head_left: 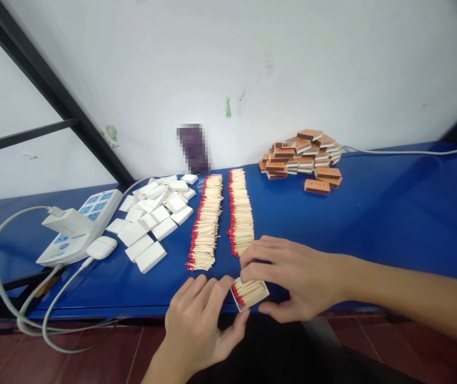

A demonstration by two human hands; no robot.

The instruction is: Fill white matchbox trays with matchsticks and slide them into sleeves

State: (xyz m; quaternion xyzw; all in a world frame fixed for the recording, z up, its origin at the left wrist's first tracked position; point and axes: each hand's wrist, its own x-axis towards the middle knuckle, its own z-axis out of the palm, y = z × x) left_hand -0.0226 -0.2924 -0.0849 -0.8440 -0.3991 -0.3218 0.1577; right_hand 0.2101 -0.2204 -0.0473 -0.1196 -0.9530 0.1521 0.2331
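Note:
A small white matchbox tray (254, 300) holds red-headed matches (248, 290) near the table's front edge. My left hand (200, 320) grips its left end, with the thumb below and the fingers above. Over the tray's far and right sides curls my right hand (292, 277), its fingertips at the far edge by the matches and its thumb at the near right corner. Beyond the hands lie two long rows of matches, a left row (206, 221) and a right row (240, 210), heads to the left. The right row's near end is partly behind my right hand.
White empty-looking trays (148, 213) are heaped on the left of the blue table (392, 213). Brown matchbox sleeves (300, 154) are piled at the back right. A power strip (80, 229) with cables and a white charger (70, 221) stands far left. A pixelated dark object (194, 149) leans against the wall.

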